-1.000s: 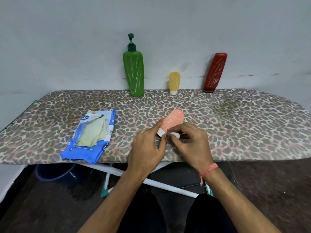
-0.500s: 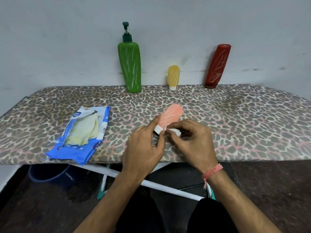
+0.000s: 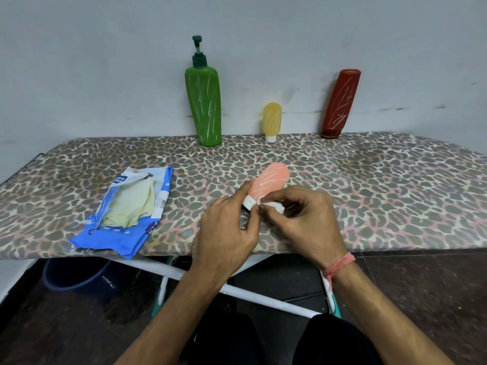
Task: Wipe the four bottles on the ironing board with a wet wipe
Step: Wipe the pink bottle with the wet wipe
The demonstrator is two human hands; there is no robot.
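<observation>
My left hand point(image 3: 226, 227) pinches the pink bottle point(image 3: 271, 180) by its white cap, steadying it so my right hand point(image 3: 303, 217), pinching the wet wipe point(image 3: 272, 205), can rub its neck.

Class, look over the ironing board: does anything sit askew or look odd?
Yes. The red bottle tilts against the wall rather than standing straight. White scratchy streaks mark all four bottles, including the green pump bottle. The wet-wipe packet overhangs the board's near edge.

Single head-worn wide-angle view, facing forward and down, close over ironing board point(image 3: 369, 193), wall behind
</observation>
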